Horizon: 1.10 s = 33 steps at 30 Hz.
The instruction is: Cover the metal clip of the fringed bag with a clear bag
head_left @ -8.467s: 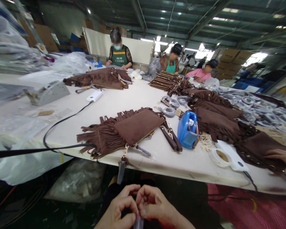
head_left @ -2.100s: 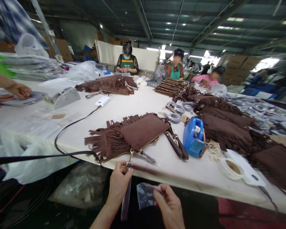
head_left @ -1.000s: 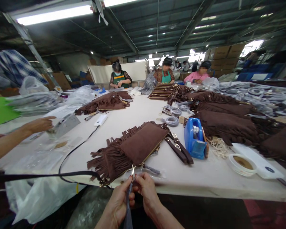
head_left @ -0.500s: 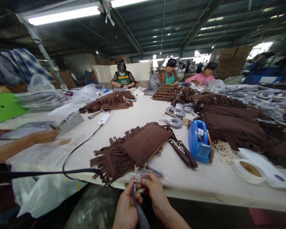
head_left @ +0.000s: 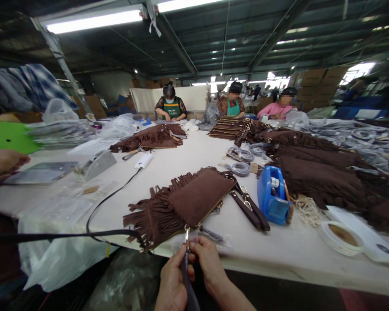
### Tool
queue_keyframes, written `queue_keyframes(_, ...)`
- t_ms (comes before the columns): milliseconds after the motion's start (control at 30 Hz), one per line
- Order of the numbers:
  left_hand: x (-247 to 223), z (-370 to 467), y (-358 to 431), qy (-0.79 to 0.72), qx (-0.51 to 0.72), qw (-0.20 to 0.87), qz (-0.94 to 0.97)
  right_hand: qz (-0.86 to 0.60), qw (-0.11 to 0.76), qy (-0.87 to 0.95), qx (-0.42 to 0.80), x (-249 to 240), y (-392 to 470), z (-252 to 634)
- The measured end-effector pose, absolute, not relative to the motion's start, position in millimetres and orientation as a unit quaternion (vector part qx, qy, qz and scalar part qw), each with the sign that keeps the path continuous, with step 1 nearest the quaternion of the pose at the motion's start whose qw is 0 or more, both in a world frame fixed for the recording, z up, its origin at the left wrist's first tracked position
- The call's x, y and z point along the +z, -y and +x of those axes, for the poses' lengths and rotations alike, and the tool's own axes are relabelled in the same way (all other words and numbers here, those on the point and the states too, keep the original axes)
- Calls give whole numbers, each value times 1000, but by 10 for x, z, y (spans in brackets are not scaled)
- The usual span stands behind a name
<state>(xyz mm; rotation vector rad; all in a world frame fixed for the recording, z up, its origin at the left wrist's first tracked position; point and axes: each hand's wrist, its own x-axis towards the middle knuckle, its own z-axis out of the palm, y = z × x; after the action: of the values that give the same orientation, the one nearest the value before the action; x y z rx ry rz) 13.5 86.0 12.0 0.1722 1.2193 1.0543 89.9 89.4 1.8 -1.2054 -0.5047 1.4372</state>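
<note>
A brown fringed bag (head_left: 197, 194) lies on the table in front of me, its fringe pointing left. From its near corner a metal clasp (head_left: 186, 233) reaches to a strap (head_left: 188, 287) in a greyish wrapping, which hangs over the table edge. My left hand (head_left: 173, 278) is closed around the strap just below the clasp. My right hand (head_left: 207, 259) pinches at the strap's top end, thumb and fingers close to my left fingertips. A small wrapped piece (head_left: 211, 234) lies just beyond my right hand. Right of the bag rest brown wrist straps (head_left: 249, 207) with metal clips.
A blue tape dispenser (head_left: 272, 194) and a white tape roll (head_left: 341, 238) stand to the right, before piled brown bags (head_left: 317, 172). A black cable (head_left: 110, 190) crosses the left side. A co-worker's hand (head_left: 9, 164) is at far left; other people sit across the table.
My right hand has closed in on the strap's top end beside my left fingers. The co-worker's arm at left has drawn back leftward. The view has shifted slightly.
</note>
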Motion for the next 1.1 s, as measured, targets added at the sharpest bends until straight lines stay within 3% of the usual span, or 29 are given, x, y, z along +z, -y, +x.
queue_keyframes(200, 120, 114, -851, -556, 467, 679, 104, -505, 577, 159, 621, 21, -850, 860)
queue_keyframes(400, 110, 144, -836, -606, 479, 615, 154, -496, 583, 213, 607, 59, -851, 905)
queue_keyframes(767, -23, 169, -946, -556, 551, 607, 139, -519, 578, 251, 578, 83, -888, 907)
queue_keyframes(933, -159, 80, -942, -581, 549, 549, 244, -550, 576, 349, 494, -19, -917, 910)
queue_keyframes(1100, -142, 45, -922, -617, 523, 445, 384, -543, 562, 351, 516, -22, -951, 917)
